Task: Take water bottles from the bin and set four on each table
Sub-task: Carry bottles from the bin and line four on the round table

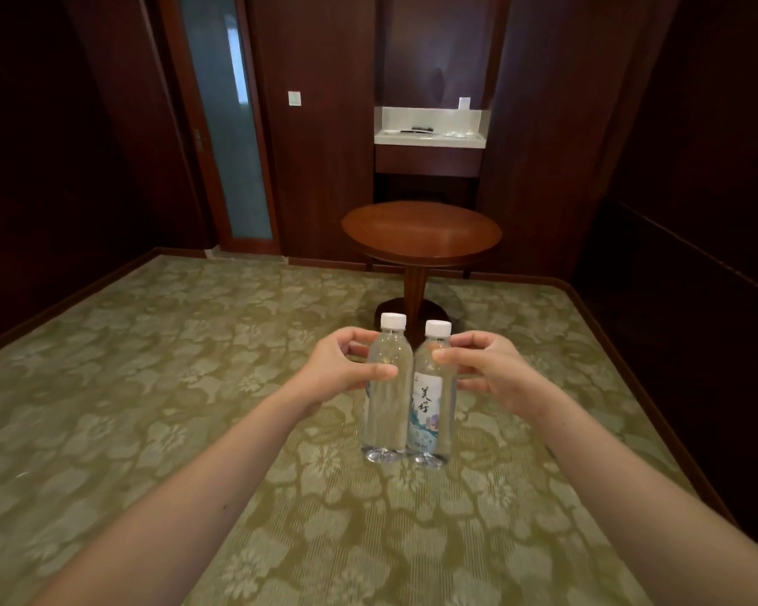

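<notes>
Hands out in front of me, each wrapped round a bottle: my left hand [342, 365] grips the left bottle [384, 413] just under its shoulder, thumb across the front and fingers curled behind, and my right hand [486, 369] grips the right bottle [429, 408] the same way. Both are slim, clear plastic cylinders with lumpy moulded feet and ribbed white caps [393, 320]. They hang upright in the air, touching side by side. The right one shows a pale paper label with dark brushed characters; the left one is turned so I mostly see clear water. Below them lies olive carpet [149, 387] with a pale woven flower pattern. Ahead, well apart from the bottles, stands a round table [421, 231] of glossy reddish wood on a tapered pedestal. Behind it are dark wood panelling [324, 146], a frosted glass door [224, 124] and a recessed white counter [429, 137].
</notes>
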`<state>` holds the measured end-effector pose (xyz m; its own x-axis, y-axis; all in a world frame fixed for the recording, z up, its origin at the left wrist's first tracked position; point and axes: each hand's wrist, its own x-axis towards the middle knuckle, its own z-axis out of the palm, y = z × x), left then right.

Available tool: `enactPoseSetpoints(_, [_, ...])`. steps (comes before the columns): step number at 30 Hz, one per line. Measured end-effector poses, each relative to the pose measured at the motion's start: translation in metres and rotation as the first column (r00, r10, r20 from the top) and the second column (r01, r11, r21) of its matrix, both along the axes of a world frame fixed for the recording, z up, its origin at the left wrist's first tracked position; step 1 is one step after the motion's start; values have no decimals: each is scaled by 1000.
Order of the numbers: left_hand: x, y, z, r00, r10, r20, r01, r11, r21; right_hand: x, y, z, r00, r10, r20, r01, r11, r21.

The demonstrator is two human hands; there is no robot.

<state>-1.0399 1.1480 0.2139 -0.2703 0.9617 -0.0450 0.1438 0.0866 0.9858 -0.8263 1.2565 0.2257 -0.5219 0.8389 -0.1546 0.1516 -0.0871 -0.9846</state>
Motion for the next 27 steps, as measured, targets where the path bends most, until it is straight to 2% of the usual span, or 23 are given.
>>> enactPoseSetpoints(8, [-77, 199, -21, 999, -28, -28, 28, 1000, 8, -73, 187, -16, 998, -59, -6, 59, 998, -19])
enactPoseSetpoints(18, [-167, 437, -6, 994, -98, -47, 97, 995, -25, -157, 412, -13, 992, -124, -17, 123, 991, -45])
enactPoseSetpoints(27, [-228, 642, -26, 994, -100, -47, 98, 994, -37, -220, 623, -35, 994, -109, 8, 109, 992, -60])
